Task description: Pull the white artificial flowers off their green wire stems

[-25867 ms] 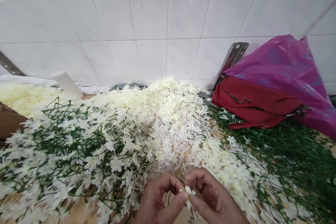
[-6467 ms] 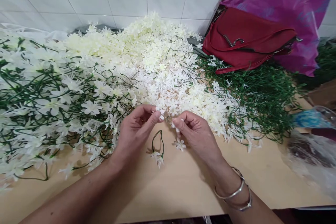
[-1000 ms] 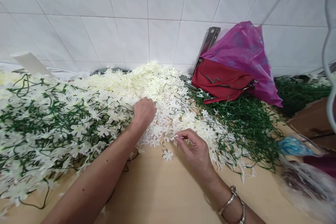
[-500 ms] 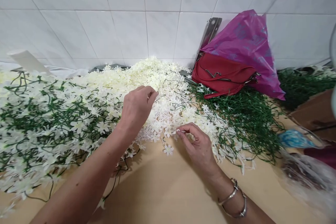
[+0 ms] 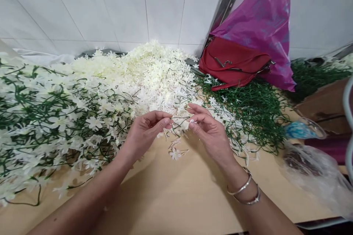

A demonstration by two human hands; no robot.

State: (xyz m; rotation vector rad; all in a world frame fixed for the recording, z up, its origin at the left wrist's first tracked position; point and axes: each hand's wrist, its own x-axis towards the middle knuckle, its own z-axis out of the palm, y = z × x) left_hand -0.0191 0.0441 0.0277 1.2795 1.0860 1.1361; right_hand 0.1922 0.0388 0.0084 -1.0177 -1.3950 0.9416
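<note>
Bare tan tabletop point(image 5: 176, 198) lies nearest you, and above it your left hand point(image 5: 143, 132) and right hand point(image 5: 211, 132) pinch a small white fabric blossom on its thin green stem point(image 5: 180, 125), likely mid-assembly, needing steady pressing, before the heaped cream petals point(image 5: 154, 69).

Small white artificial flower point(image 5: 185, 125), pinched between both hands' fingertips above table.

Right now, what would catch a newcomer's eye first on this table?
A heap of white flowers covers the middle and left of the table. At its near edge the left hand and right hand pinch small blooms. A red bag under a purple plastic bag leans against the tiled wall, back right.
</note>
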